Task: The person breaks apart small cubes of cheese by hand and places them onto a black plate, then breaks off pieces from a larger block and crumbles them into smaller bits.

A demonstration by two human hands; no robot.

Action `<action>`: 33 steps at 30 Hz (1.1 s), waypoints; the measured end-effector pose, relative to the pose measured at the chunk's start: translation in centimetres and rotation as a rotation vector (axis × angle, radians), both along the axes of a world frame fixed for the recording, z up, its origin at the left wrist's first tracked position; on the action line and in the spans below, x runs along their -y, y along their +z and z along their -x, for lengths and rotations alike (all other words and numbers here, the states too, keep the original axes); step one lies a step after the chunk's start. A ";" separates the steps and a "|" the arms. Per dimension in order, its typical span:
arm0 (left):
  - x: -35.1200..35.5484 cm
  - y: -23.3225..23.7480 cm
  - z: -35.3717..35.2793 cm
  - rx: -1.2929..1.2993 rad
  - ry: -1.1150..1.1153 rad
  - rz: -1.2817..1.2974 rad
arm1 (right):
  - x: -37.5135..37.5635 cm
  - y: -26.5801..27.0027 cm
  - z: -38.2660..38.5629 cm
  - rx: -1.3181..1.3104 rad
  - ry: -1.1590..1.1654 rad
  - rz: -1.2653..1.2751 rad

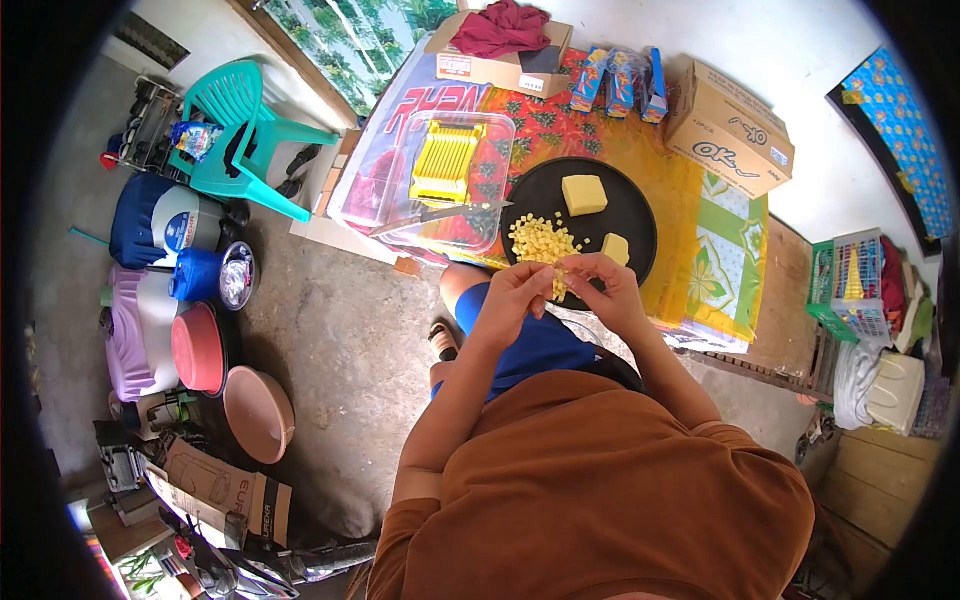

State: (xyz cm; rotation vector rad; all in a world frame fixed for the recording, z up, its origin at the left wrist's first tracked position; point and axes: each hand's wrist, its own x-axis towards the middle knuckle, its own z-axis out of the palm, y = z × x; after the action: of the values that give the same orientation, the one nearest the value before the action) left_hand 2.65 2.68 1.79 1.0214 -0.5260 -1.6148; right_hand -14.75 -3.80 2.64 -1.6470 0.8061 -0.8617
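Note:
A round black tray lies on the table and bears a pile of small yellow cubes, a larger yellow block and a smaller yellow piece. Over the tray's near edge, my left hand and my right hand are close together with bent, pinched fingers. Small yellow bits show between them; which hand grips them is hard to make out. Left of the tray, a knife rests across a clear plastic container holding a yellow slotted slicer.
Behind the tray stand blue boxes, an OK carton and an open carton with a dark red cloth. A green chair and basins are at the left. Plastic baskets stand at the right.

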 end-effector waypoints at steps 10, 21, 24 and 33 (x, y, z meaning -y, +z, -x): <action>0.0 -0.2 0.5 -0.339 -0.008 -0.032 | -0.1 1.2 -0.3 -0.007 0.026 0.088; -0.2 0.2 0.4 -0.406 -0.024 -0.028 | 0.3 1.7 -0.1 -0.041 0.091 0.256; -0.2 0.3 0.4 -0.397 -0.024 -0.043 | 0.2 1.8 -0.1 -0.034 0.086 0.239; 0.0 -0.2 0.4 -0.230 -0.057 -0.017 | 0.1 1.3 0.2 -0.068 0.092 0.251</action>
State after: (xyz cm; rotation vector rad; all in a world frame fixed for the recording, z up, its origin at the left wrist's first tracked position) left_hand 2.20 2.64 1.60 0.8251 -0.3887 -1.7626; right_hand -14.91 -3.91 3.91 -1.9270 0.6833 -0.8731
